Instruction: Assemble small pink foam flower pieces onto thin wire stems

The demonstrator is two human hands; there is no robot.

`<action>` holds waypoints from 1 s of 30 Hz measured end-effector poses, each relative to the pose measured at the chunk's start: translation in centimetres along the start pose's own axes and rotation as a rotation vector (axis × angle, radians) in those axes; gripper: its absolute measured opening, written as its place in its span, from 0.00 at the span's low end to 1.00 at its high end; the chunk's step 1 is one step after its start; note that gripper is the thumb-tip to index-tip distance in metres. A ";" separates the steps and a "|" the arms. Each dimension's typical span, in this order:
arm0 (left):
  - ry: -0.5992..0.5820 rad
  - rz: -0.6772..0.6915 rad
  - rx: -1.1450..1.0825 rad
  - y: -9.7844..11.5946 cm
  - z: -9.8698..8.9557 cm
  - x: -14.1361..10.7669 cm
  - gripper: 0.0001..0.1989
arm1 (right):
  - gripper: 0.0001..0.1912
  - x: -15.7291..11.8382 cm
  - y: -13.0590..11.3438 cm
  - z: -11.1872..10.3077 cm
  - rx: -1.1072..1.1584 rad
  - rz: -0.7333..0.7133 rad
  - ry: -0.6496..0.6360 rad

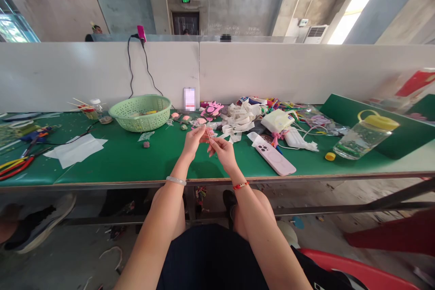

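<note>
- head view: the green basket (140, 122) stands on the green table (118, 156) to my left, with small pieces in it, some yellow; i cannot tell what they are.
- further left, the white-capped jar (97, 109) stands beside a small cup (87, 111) with thin sticks poking out.
- far to my right is the clear bottle (360, 142) with a yellow lid, a loose yellow cap (330, 157) near it.
- my left hand (194, 140) has thumb and fingers pinched together on a thin pale strand (208, 131).
- my right hand (220, 148) is pinched together too, its fingertips on the strand, which is too fine to make out well.
- the strand sits between my hands, above the table, in front of the pink pieces (199, 122).
- both my forearms reach forward and angle inward, hands nearly touching, wrists over the table's near edge.
</note>
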State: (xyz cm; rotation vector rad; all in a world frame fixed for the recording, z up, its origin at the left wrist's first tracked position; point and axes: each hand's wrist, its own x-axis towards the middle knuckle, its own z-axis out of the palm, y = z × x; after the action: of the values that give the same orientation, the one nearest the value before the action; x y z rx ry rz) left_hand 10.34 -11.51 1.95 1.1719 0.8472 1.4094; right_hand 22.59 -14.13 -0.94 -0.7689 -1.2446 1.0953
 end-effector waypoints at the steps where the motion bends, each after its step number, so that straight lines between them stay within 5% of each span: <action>1: -0.004 0.006 0.006 0.1 0.0 -0.1 0.22 | 0.22 0.0 0.0 0.0 0.001 0.007 0.002; 30: -0.138 0.057 0.032 -0.2 0.6 -0.4 0.20 | 0.24 0.0 0.2 -0.1 -0.033 -0.049 0.033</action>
State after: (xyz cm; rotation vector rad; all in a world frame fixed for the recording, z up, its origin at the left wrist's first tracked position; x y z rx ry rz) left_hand 10.94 -11.97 1.79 1.3113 0.7467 1.3484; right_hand 22.64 -14.03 -1.09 -0.7743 -1.2496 1.0203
